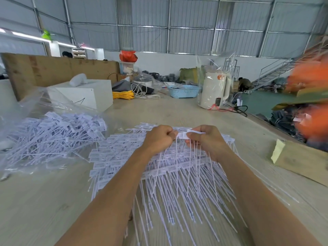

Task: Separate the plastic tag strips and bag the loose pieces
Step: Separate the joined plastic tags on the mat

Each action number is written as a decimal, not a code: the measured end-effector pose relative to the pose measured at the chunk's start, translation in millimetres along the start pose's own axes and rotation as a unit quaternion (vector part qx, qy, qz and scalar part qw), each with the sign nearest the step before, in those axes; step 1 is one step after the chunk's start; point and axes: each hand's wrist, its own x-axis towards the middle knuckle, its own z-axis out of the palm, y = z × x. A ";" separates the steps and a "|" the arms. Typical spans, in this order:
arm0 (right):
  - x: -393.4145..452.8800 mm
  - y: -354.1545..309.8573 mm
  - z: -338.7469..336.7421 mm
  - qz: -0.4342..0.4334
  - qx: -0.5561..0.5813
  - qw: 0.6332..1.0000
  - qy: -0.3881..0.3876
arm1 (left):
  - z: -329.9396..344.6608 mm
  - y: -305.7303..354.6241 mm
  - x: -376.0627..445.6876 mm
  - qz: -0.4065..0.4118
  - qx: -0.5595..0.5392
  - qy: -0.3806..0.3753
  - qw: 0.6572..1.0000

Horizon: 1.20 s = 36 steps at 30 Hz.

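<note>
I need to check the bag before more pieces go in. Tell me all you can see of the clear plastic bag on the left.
The clear plastic bag lies on its side on the table's left part, crumpled, thin and glossy, its mouth toward the middle. A heap of loose white tags fills it and spills from the opening. Neither hand touches it.

At my left the clear bag [35, 110] blocks the table [35, 201]; at right a wood block [301, 160] stands; near me is bare.

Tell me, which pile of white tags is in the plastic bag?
The messy pile of loose tags on the left; it lies in the clear bag. The other pile lies bare on the table.
</note>
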 end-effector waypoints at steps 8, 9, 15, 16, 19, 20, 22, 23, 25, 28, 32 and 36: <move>-3.2 -0.5 -2.1 0.010 0.007 1.000 -0.017 | 2.5 4.5 0.0 0.040 0.095 0.050 0.993; -4.0 -0.6 -2.1 0.007 -0.004 1.000 -0.024 | 2.7 4.4 0.1 0.041 0.098 0.053 0.993; -8.6 -3.7 -1.1 -0.015 -0.059 0.998 -0.014 | 7.0 5.5 -0.2 0.022 0.065 0.045 0.997; -8.6 -3.8 0.9 -0.021 -0.082 0.996 -0.002 | 7.8 5.5 0.1 0.015 0.058 0.044 0.997; -7.5 -3.5 8.8 -0.047 -0.147 0.987 0.033 | 8.1 4.1 2.3 -0.021 0.018 0.043 0.999; -6.5 -3.7 10.1 -0.058 -0.155 0.985 0.047 | 7.5 4.0 3.2 -0.034 -0.001 0.043 0.998; -5.6 -5.8 11.6 -0.082 -0.163 0.981 0.070 | 5.9 5.6 4.5 -0.053 -0.045 0.042 0.997; -4.8 -6.6 12.3 -0.090 -0.171 0.978 0.075 | 4.7 7.7 5.0 -0.061 -0.064 0.041 0.995; -4.7 -6.9 14.3 -0.112 -0.201 0.970 0.083 | 2.3 12.4 6.0 -0.079 -0.096 0.038 0.992; -2.9 -8.0 0.8 -0.182 -0.303 0.925 0.138 | -2.7 13.8 7.6 -0.108 -0.138 0.012 0.985; 4.2 -16.3 -52.1 -0.108 0.018 0.956 0.271 | -6.1 0.7 7.6 -0.136 -0.118 0.032 0.983; 2.8 -22.8 -55.2 -0.038 0.256 0.952 0.161 | 2.9 -2.0 0.8 -0.105 -0.058 0.076 0.990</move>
